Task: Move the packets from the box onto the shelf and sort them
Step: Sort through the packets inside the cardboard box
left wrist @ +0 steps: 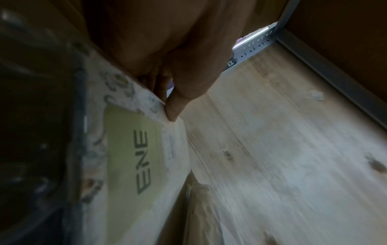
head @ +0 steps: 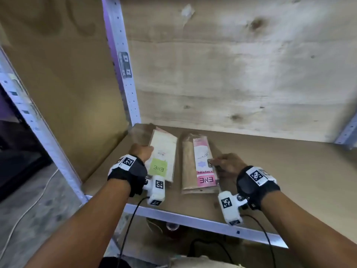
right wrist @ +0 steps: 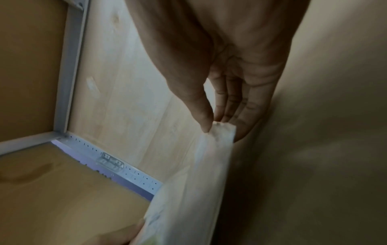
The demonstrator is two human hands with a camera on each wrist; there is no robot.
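On the shelf [head: 270, 171], two stacks of packets lie side by side near the front rail [head: 193, 219], both lengthwise.

Left: the green-label packet [head: 162, 159] tops the stack nearest the left post [head: 123, 74]. The left hand [head: 142, 151] holds its left edge; the wrist view shows thumb [left wrist: 176, 106] and fingers closed narrowly on that edge.

Right: the pink-label packet [head: 204, 163] tops the second stack, just right of the first. The right hand [head: 228, 164] holds its right edge, thumb and fingers [right wrist: 240, 112] pinching a corner.

Judgement: the placing and sorting step is in hand, with colours already kept apart. The box is not in view. The next move calls for squaring each packet on its stack, releasing, then fetching more.
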